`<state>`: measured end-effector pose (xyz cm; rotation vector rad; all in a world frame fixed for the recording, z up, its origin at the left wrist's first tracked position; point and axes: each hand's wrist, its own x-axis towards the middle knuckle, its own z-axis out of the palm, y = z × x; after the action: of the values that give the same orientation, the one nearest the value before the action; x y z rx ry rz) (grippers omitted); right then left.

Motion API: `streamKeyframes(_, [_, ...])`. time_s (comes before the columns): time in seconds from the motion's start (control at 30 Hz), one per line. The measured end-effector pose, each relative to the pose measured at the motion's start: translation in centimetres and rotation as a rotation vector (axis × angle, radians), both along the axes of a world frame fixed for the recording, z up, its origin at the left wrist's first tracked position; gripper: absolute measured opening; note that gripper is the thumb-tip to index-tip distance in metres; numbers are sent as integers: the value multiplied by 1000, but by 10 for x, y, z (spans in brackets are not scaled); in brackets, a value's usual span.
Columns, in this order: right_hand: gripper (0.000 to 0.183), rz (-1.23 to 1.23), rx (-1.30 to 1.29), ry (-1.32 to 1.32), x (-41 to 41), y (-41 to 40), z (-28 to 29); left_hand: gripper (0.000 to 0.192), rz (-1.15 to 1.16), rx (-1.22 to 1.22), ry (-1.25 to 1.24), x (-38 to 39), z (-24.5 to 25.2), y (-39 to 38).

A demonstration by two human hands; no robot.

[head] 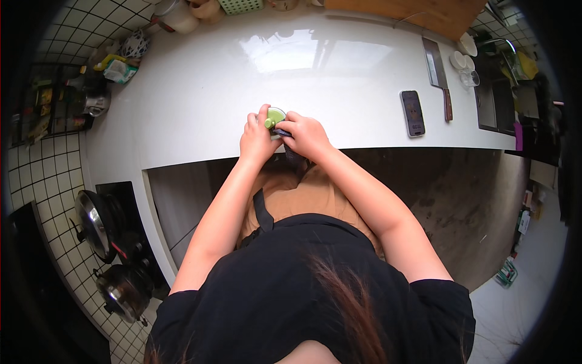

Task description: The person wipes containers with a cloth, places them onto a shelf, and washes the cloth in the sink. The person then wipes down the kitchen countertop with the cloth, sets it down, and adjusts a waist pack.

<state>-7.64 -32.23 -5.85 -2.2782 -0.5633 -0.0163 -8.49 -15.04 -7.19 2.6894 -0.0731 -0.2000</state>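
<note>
A small container with a green lid (pixel 276 114) is between my hands at the counter's front edge. The lid has a round green knob or spout on its near side, and my fingers hide most of the body below. My left hand (pixel 259 139) grips the container from the left, one finger lying along the lid's rim. On the other side, my right hand (pixel 308 135) pinches a dark cloth (pixel 294 157) against the container. Part of that cloth hangs down past the edge of the white counter (pixel 195 109).
Right of my hands lie a smartphone (pixel 412 113) and a cleaver (pixel 435 66) with a wooden handle. White bowls (pixel 459 59) stand beside the sink (pixel 493 102). To the left are a lidded pan (pixel 97 225) and a pot (pixel 125 291) on the stove.
</note>
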Motion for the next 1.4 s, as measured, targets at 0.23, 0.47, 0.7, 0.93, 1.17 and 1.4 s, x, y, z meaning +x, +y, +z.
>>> streamKeyframes(0.23, [13,-183,-1,-21,18,1,0,94,16,-9,-18,2,0,-5])
streamKeyframes(0.47, [21,-28,9,134,-5,4,1,95,77,18,61,1,-6,-8])
streamKeyframes(0.7, [18,-302,164,208,16,-37,7,115,-133,-290,126,15,11,23])
streamKeyframes(0.93, [17,-354,155,192,16,-44,-1,109,-270,-142,164,30,28,13])
streamKeyframes(1.17, [17,-296,127,182,14,-31,6,112,-5,-122,-124,16,2,9])
streamKeyframes(1.4, [16,-215,108,96,20,-8,2,106,-306,-189,1,23,3,30])
